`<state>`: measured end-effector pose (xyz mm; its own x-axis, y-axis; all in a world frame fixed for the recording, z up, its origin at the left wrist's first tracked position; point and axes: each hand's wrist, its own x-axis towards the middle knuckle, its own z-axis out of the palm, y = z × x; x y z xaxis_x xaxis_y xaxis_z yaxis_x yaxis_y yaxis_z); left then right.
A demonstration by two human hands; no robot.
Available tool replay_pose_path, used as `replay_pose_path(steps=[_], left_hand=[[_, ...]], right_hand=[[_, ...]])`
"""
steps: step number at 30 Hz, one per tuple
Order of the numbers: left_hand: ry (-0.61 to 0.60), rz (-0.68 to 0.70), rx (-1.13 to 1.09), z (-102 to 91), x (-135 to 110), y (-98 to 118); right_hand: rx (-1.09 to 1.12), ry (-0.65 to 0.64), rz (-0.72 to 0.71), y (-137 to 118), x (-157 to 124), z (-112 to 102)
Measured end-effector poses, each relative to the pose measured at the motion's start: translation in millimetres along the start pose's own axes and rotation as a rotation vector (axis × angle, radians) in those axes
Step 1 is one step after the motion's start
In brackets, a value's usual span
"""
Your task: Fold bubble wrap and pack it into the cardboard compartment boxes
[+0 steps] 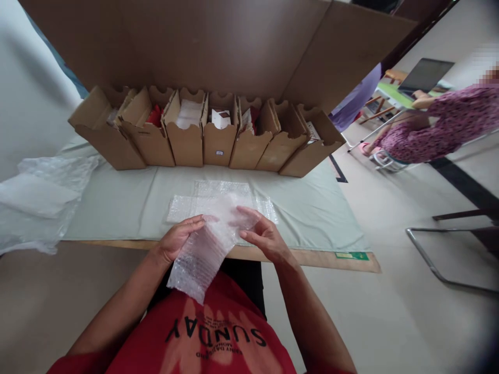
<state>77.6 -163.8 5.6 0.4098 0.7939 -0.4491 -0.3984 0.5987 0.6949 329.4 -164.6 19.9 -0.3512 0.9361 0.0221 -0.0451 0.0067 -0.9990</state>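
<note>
A clear bubble wrap bag [200, 259] hangs at a slant between my two hands, over the table's front edge. My left hand [181, 236] pinches its left side, thumb and fingers together. On the other side, my right hand [263, 234] has thumb and fingers around the upper right part of the bag; its fingertips show partly through the plastic. Beneath and behind, more bubble wrap pieces [183, 206] lie crossed flat on the pale green cloth [312, 208]. Whether anything is inside the held bag I cannot make out.
Several brown cardboard bins [218, 148] stand in a row at the back, some holding red or white items. A tall cardboard panel [234, 47] rises behind them. Clear plastic packaging [39, 195] lies left. At right, a seated person [440, 124] uses a laptop [424, 75]; a metal-framed chair [436, 270] stands nearer.
</note>
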Motion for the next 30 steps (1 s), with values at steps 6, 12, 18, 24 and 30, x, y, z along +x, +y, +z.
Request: replay_pose_path(steps=[6,12,18,24,30], left_hand=[[0.009,0.018,-0.046,-1.2,4,-4],[0.038,0.018,0.040,-4.6,8,-14],[0.114,0.315,0.636,6.9,-19,-9],[0.214,0.454,0.795,40.8,-30,-8],[0.211,0.379,0.439,8.9,-24,23]], right_hand=[[-0.080,-0.112,-0.043,-3,-5,-5],[-0.212,0.117,-0.100,-12,-3,9],[-0.625,0.374,-0.183,-29,-3,26],[-0.623,0.237,-0.312,-49,8,52],[-0.379,0.268,-0.145,-41,-3,16]])
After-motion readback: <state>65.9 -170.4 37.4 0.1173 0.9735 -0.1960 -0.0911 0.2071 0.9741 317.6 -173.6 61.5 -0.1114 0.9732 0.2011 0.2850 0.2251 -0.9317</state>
